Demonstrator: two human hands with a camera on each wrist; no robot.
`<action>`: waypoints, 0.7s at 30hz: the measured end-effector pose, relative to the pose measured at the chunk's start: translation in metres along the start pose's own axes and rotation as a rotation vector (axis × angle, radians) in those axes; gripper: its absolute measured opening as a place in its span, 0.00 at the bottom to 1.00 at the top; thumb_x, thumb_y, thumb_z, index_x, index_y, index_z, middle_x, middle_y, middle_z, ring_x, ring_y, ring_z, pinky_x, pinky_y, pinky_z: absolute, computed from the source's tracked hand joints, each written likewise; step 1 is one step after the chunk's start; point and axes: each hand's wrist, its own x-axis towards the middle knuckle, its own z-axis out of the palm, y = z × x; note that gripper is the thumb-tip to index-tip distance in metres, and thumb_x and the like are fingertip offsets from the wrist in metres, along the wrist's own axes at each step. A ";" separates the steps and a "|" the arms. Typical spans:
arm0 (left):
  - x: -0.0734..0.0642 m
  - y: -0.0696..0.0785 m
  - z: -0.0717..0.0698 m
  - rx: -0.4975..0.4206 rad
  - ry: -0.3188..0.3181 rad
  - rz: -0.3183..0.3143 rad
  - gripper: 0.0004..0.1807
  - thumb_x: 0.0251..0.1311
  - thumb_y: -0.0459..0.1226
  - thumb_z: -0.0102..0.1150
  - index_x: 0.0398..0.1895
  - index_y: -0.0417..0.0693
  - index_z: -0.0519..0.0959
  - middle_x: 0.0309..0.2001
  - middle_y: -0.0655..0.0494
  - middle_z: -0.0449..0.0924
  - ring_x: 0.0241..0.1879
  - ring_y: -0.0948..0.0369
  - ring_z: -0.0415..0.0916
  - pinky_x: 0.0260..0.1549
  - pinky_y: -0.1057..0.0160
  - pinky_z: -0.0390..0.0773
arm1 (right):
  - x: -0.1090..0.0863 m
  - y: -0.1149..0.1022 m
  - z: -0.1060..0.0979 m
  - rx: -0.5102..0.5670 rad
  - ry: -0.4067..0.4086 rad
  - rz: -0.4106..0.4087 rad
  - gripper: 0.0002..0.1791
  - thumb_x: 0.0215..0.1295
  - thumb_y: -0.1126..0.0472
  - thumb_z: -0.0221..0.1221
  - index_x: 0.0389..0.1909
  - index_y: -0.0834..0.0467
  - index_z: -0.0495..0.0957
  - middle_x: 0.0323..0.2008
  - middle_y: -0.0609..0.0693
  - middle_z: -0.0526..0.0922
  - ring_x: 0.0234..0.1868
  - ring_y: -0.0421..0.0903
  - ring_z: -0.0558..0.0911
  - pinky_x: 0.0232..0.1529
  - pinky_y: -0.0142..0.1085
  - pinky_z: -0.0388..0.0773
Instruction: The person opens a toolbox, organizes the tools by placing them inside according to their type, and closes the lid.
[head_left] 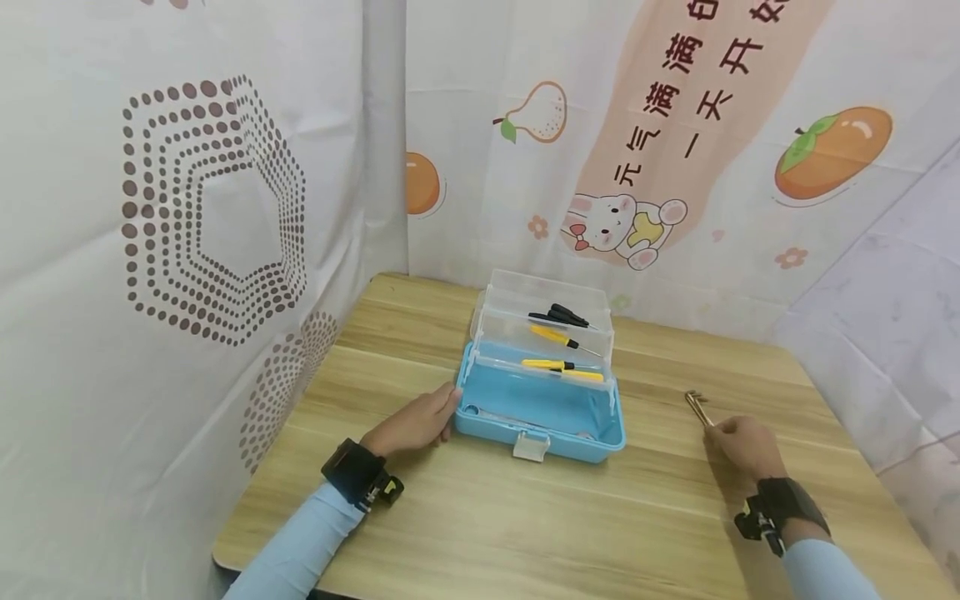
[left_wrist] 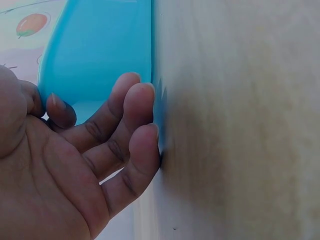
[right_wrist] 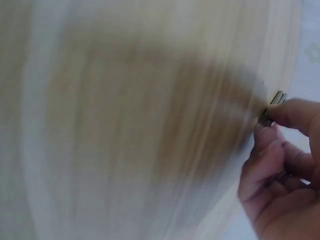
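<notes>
A light blue toolbox (head_left: pixel 540 446) with clear lift-up trays stands open on the wooden table. My left hand (head_left: pixel 420 421) rests against its left front corner. Its loosely bent fingers (left_wrist: pixel 140 105) touch the blue wall and the tabletop, as the left wrist view shows. Off to the right of the box, my right hand (head_left: pixel 746 446) pinches slim brass-coloured metal tools (head_left: pixel 697 408) between thumb and fingers. Their far ends are bent or ringed and point away from me; the near ends are hidden in the hand. Just above the wood, the right hand (right_wrist: pixel 285 165) casts a shadow.
Yellow-and-black screwdrivers (head_left: pixel 551 364) and black-handled tools (head_left: pixel 566 315) lie in the clear trays (head_left: pixel 547 292). A long thin metal tool (head_left: pixel 502 417) lies in the box's bottom. A white latch (head_left: pixel 531 447) hangs at the front. Printed curtains (head_left: pixel 480 225) enclose the table (head_left: pixel 480 517).
</notes>
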 end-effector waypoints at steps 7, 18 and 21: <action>0.000 0.000 0.000 -0.002 -0.002 0.008 0.22 0.85 0.51 0.25 0.45 0.50 0.68 0.28 0.48 0.80 0.23 0.57 0.74 0.26 0.61 0.74 | -0.004 0.001 0.003 -0.017 0.063 -0.035 0.20 0.74 0.54 0.59 0.40 0.70 0.85 0.36 0.63 0.87 0.38 0.61 0.82 0.35 0.47 0.75; 0.001 -0.002 0.000 -0.002 -0.007 0.008 0.22 0.85 0.51 0.25 0.45 0.49 0.68 0.28 0.49 0.79 0.22 0.57 0.74 0.26 0.60 0.74 | -0.008 -0.002 0.005 0.006 0.132 -0.034 0.18 0.75 0.58 0.57 0.44 0.72 0.84 0.42 0.70 0.85 0.46 0.73 0.81 0.41 0.61 0.77; 0.001 -0.003 0.000 0.000 -0.006 0.004 0.22 0.85 0.51 0.25 0.45 0.49 0.69 0.28 0.50 0.79 0.22 0.58 0.74 0.27 0.60 0.74 | -0.009 -0.003 0.006 0.005 0.183 -0.031 0.16 0.74 0.61 0.58 0.42 0.72 0.84 0.40 0.70 0.86 0.41 0.69 0.83 0.36 0.54 0.78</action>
